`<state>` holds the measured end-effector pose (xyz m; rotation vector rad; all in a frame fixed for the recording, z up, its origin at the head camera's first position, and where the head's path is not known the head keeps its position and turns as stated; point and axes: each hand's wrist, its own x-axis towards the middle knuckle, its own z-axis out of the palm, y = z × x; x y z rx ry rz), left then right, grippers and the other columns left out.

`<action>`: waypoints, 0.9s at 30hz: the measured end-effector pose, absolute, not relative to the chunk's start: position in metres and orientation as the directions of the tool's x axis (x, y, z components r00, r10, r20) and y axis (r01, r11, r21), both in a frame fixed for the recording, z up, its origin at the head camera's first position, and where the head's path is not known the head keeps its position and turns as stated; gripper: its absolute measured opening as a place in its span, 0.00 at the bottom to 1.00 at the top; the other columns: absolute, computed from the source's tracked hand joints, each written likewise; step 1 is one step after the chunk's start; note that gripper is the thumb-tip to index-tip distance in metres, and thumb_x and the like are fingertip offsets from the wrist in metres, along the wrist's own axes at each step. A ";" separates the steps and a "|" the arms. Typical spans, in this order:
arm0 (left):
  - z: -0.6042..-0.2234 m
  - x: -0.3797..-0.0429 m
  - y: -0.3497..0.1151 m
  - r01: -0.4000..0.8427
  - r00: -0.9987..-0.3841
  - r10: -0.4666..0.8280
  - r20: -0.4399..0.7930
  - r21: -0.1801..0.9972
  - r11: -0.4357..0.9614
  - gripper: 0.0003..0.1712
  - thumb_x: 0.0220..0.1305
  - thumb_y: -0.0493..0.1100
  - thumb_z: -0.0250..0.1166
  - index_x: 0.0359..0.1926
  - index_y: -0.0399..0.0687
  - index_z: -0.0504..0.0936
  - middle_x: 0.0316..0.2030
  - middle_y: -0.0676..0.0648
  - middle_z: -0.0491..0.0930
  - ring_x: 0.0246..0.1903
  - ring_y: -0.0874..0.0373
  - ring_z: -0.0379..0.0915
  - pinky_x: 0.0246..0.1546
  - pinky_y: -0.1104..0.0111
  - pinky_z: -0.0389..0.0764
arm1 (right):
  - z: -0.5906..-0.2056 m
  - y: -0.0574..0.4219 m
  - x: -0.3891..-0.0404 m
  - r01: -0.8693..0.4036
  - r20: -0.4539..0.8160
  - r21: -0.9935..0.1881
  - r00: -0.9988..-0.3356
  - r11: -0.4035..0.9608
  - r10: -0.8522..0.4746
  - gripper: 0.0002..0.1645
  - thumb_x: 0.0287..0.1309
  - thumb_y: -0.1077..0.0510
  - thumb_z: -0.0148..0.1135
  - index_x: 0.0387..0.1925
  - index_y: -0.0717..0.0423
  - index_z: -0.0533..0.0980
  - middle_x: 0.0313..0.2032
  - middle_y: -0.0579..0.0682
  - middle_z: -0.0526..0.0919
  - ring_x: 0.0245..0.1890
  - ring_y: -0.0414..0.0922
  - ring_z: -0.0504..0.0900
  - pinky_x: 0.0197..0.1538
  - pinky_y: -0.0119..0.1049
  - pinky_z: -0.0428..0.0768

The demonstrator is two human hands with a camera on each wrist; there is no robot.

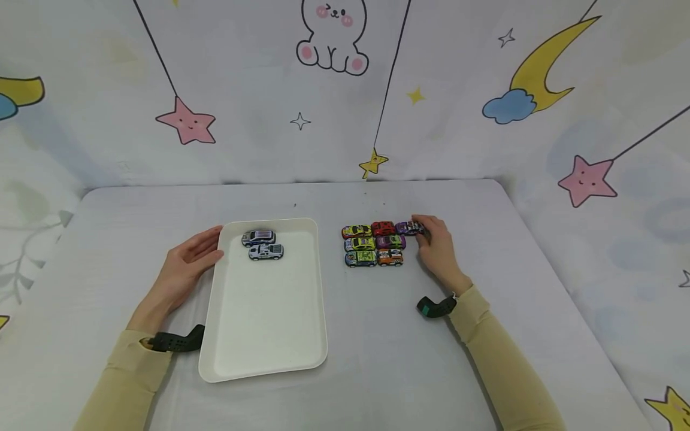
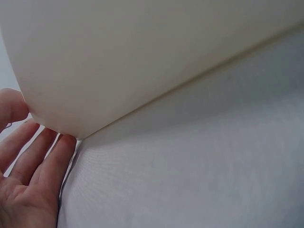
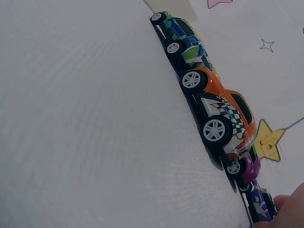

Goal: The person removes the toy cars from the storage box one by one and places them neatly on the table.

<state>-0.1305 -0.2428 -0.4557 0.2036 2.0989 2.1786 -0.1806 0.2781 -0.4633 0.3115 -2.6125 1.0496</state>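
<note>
My left hand (image 1: 185, 266) rests against the left side of a white rectangular tray (image 1: 269, 323). In the left wrist view its fairly straight fingers (image 2: 57, 161) and thumb touch the tray's outer wall near a corner. Inside the tray, near its far end, sit a dark blue-and-silver toy car (image 1: 259, 238) and a white-grey toy pickup (image 1: 266, 252). My right hand (image 1: 439, 248) pinches a purple toy car (image 1: 408, 228) at the far right of a group of cars. The right wrist view shows only part of that hand, beside the purple car.
Close together right of the tray stand a red car (image 1: 384, 228), an orange car (image 1: 390, 257), a purple-green car (image 1: 390, 242), a yellow-red car (image 1: 357, 231), a yellow car (image 1: 359, 244) and a green-blue car (image 1: 360, 258). A white cloth (image 1: 377, 341) covers the table.
</note>
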 end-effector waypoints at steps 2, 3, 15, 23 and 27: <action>-0.455 -0.130 -0.243 0.016 -0.985 0.171 0.022 0.999 -0.032 0.35 0.69 0.35 0.64 0.73 0.39 0.64 0.71 0.47 0.68 0.60 0.74 0.71 0.56 0.81 0.76 | -0.462 0.278 -0.180 -0.310 0.357 -0.637 -0.930 0.706 -0.086 0.28 0.59 0.77 0.55 0.61 0.64 0.75 0.59 0.61 0.78 0.63 0.59 0.71 0.68 0.58 0.67; -0.455 -0.130 -0.243 0.018 -0.985 0.171 0.023 0.999 -0.032 0.35 0.69 0.35 0.64 0.73 0.39 0.64 0.71 0.47 0.68 0.60 0.74 0.71 0.56 0.81 0.76 | -0.462 0.277 -0.180 -0.309 0.356 -0.639 -0.931 0.704 -0.085 0.28 0.59 0.77 0.55 0.61 0.64 0.75 0.59 0.61 0.78 0.63 0.59 0.70 0.68 0.58 0.67; -0.455 -0.129 -0.246 0.019 -0.987 0.161 0.026 0.999 -0.047 0.35 0.69 0.35 0.64 0.73 0.38 0.64 0.70 0.48 0.70 0.60 0.73 0.71 0.56 0.81 0.76 | -0.460 0.273 -0.180 -0.337 0.384 -0.638 -0.919 0.693 -0.093 0.29 0.55 0.78 0.54 0.60 0.65 0.75 0.58 0.62 0.78 0.62 0.59 0.71 0.67 0.58 0.69; -0.457 -0.129 -0.243 0.026 -0.984 0.174 0.034 0.999 -0.047 0.34 0.69 0.35 0.64 0.73 0.38 0.64 0.71 0.44 0.68 0.62 0.71 0.71 0.56 0.80 0.76 | -0.456 0.275 -0.178 -0.457 0.533 -0.496 -0.831 0.738 -0.156 0.30 0.52 0.80 0.55 0.59 0.67 0.75 0.57 0.64 0.76 0.58 0.61 0.71 0.62 0.57 0.70; -0.456 -0.130 -0.242 0.024 -0.985 0.169 0.029 0.999 -0.032 0.34 0.69 0.36 0.64 0.73 0.39 0.64 0.72 0.42 0.66 0.62 0.71 0.71 0.56 0.81 0.76 | -0.442 0.267 -0.175 -0.550 0.612 -0.439 -0.762 0.711 -0.212 0.31 0.52 0.82 0.56 0.59 0.67 0.75 0.57 0.64 0.77 0.58 0.61 0.71 0.60 0.57 0.70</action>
